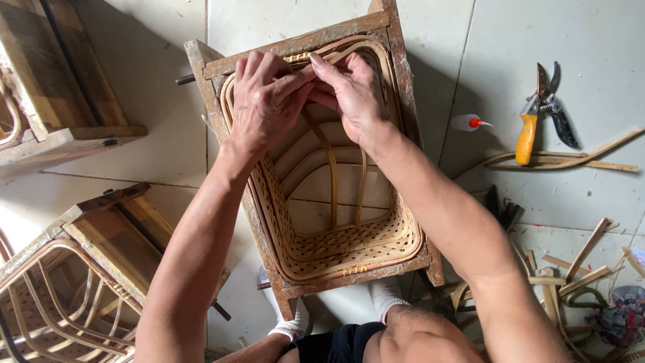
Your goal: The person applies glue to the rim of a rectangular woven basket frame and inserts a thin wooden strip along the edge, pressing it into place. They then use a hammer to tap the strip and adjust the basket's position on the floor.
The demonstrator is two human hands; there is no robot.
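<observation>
Fingers (299,70) of both my hands are pinched together on the far rim of the woven basket (336,249), which sits right under them inside a wooden frame (201,57); pruning shears (541,111) lie way off right.

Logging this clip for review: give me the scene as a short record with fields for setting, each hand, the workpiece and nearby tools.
Setting: tiled floor, seen from above
Left hand: left hand pressing on the far rim of the woven basket
Right hand: right hand pinching the same rim beside it
Workpiece: basket sits inside a wooden frame
Tools: pruning shears with a yellow handle and a small glue bottle lie to the right
Other: bamboo strips, offcuts, more wooden frames at left
</observation>
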